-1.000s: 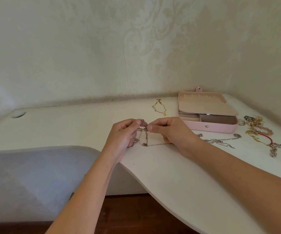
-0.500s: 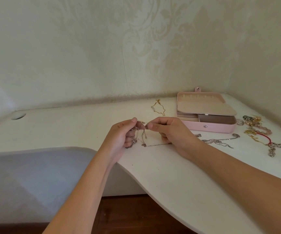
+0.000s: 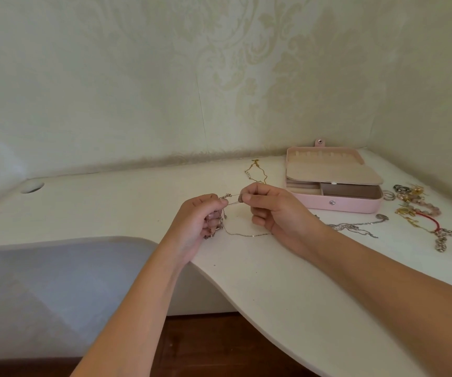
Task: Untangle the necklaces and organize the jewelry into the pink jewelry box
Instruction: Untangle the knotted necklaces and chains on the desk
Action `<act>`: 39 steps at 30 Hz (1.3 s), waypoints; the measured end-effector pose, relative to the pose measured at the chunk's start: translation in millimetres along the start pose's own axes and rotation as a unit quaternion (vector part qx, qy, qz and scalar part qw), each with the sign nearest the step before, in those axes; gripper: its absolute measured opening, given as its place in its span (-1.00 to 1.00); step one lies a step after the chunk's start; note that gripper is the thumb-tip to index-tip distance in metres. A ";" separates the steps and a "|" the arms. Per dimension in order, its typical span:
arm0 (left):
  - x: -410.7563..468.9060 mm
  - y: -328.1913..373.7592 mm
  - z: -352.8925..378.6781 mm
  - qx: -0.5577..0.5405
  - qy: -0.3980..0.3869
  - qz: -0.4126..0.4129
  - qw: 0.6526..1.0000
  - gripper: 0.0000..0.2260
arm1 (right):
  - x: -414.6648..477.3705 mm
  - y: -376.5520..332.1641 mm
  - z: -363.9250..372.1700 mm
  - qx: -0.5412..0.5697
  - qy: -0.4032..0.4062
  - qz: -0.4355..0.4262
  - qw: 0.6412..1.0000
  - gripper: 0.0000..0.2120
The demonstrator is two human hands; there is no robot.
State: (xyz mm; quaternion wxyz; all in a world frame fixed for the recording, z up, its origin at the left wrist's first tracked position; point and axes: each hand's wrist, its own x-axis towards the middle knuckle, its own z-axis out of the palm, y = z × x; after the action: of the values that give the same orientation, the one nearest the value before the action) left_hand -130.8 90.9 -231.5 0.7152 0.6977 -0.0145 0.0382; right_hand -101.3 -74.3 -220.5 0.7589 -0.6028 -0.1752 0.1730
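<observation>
In the head view, the left hand [image 3: 197, 221] and right hand [image 3: 273, 210] work just left of the open pink jewelry box [image 3: 355, 206]. Each pinches the tangled necklaces [image 3: 246, 234] between thumb and fingers [image 3: 257, 212] above the tabletop [image 3: 273, 281]. A gold chain [image 3: 254, 172] lies left of the box, a silver chain [image 3: 352, 228] lies in front, and a jewelry pile [image 3: 420, 210] lies to the right.

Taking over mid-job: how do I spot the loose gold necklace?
Find the pink box at the far right of the table. Just left of it, near the wall, lies the gold necklace. It lies alone; the other gold pieces sit piled right of the box.
</observation>
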 end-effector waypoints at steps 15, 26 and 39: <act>-5.8 4.8 -10.8 -0.175 -0.080 -0.051 0.980 -0.82 | 3.3 -4.3 -8.6 0.175 -0.021 0.066 0.982 -0.83; -1.9 -3.8 4.8 0.028 0.082 0.044 0.995 -0.87 | -4.4 -20.3 -11.6 -0.349 0.054 -0.050 0.934 -0.52; -7.1 4.9 6.9 0.002 0.037 0.000 0.999 -0.66 | -4.4 -16.4 -6.5 -0.228 0.096 0.055 0.967 -0.51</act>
State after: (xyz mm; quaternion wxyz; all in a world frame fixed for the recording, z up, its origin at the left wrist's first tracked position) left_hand -138.0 83.9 -226.9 0.7137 0.6974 0.0120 0.0643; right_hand -101.3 -85.4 -206.1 0.6041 -0.7823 -0.1033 0.1115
